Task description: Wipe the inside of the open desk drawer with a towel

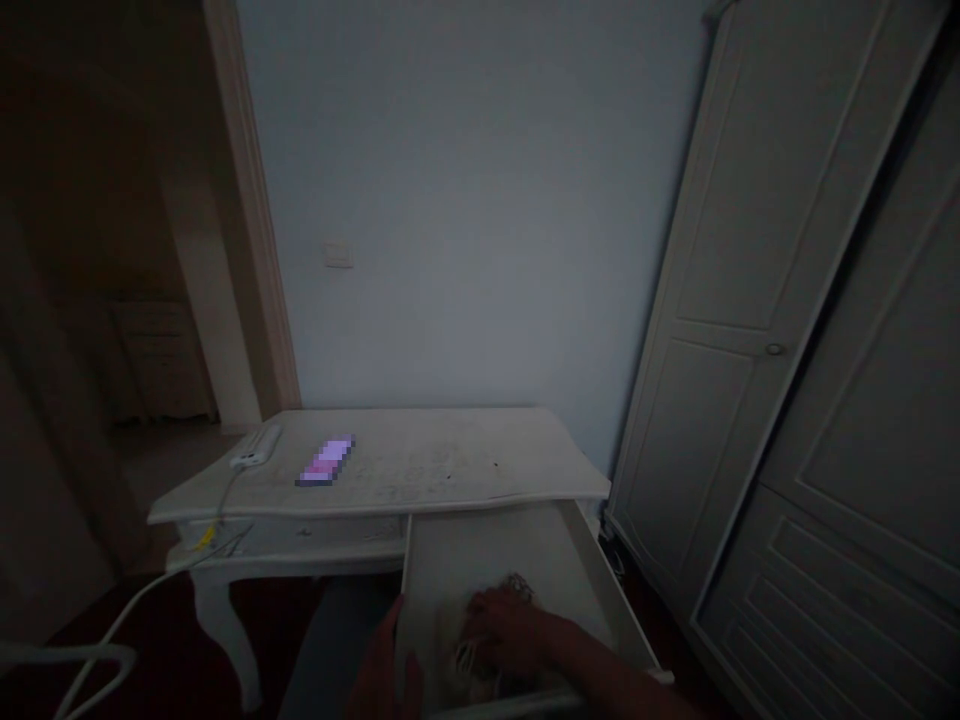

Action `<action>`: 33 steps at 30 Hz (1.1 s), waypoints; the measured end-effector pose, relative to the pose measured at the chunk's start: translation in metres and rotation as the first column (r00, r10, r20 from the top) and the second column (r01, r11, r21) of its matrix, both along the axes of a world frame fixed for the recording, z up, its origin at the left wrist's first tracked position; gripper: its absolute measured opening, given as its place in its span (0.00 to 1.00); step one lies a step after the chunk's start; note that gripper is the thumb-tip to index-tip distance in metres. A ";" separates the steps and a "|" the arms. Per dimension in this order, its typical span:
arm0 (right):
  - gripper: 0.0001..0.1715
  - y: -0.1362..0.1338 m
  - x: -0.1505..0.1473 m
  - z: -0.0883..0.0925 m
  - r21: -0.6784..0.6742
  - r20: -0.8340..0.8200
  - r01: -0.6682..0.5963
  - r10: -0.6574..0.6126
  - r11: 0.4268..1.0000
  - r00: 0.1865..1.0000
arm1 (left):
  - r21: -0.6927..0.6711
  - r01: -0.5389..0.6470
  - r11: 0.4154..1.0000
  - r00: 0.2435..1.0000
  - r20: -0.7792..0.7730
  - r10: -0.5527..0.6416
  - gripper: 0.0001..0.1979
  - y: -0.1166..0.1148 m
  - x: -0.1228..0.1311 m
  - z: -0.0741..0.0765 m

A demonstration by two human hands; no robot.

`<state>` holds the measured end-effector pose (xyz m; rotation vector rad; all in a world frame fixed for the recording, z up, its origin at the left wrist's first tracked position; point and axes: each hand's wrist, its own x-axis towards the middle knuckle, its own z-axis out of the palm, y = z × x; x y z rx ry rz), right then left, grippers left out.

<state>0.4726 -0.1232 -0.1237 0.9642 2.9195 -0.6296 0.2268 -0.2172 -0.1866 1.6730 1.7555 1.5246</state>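
Pale, looped, perhaps cord-like strands (466, 657) in open white rectangular drawer (487, 545); bare right hand (510, 620) half-covers them, grip I can't tell; scuffed white desk (420, 450) above.

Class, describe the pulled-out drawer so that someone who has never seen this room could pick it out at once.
Against the pale wall stands a white desk. Under the right part of its top, a drawer is pulled out, with the person's right hand inside, by what look like cords. Unlike the shut drawer to its left, this one shows its pale inside.
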 end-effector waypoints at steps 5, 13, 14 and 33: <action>0.27 -0.002 0.068 0.020 0.090 0.073 0.379 -0.386 0.921 0.920 | -0.024 -0.026 0.999 0.999 -0.029 0.026 0.26 -0.003 0.003 0.006; 0.46 0.027 0.040 0.013 0.165 0.047 0.549 -0.562 0.819 0.826 | -0.001 -0.048 0.999 0.998 -0.044 0.048 0.25 -0.001 0.004 0.001; 0.46 0.033 0.027 0.010 0.192 0.036 0.541 -0.556 0.819 0.830 | -0.007 -0.050 0.999 0.998 -0.038 0.050 0.25 0.000 0.004 0.001; 0.26 -0.015 -0.027 0.028 -0.127 0.080 0.042 -0.032 0.991 0.996 | -0.053 -0.024 0.998 1.000 0.014 0.025 0.26 -0.003 0.003 0.006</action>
